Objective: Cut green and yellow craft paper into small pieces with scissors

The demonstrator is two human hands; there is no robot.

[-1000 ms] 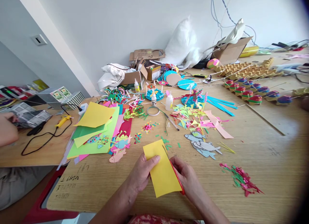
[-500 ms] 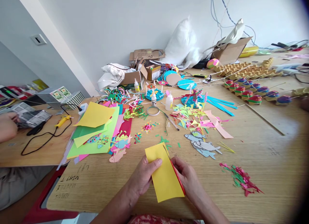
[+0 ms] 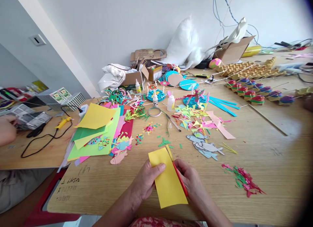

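Note:
A sheet of yellow paper (image 3: pixel 165 184) is held over the near edge of the table. My left hand (image 3: pixel 148 178) pinches its left side, thumb on top and fingers underneath. In my right hand (image 3: pixel 188 176) is a pair of red-handled scissors (image 3: pixel 179 178), their blades lying along the right part of the sheet near its top edge. A narrow strip of the paper stands to the right of the blades. Just beyond the sheet lie small green paper scraps (image 3: pixel 165 142).
Coloured sheets (image 3: pixel 95 116) and paper fish (image 3: pixel 121 148) lie to the left, grey-blue fish (image 3: pixel 205 145) to the right. Glue bottles (image 3: pixel 171 102) stand mid-table. Red and green scraps (image 3: pixel 243 181) sit near right. Another person's hand (image 3: pixel 7 129) is at far left.
The yellow paper has shifted slightly right and down with my hands. The scissors' blades stay on the sheet near its top.

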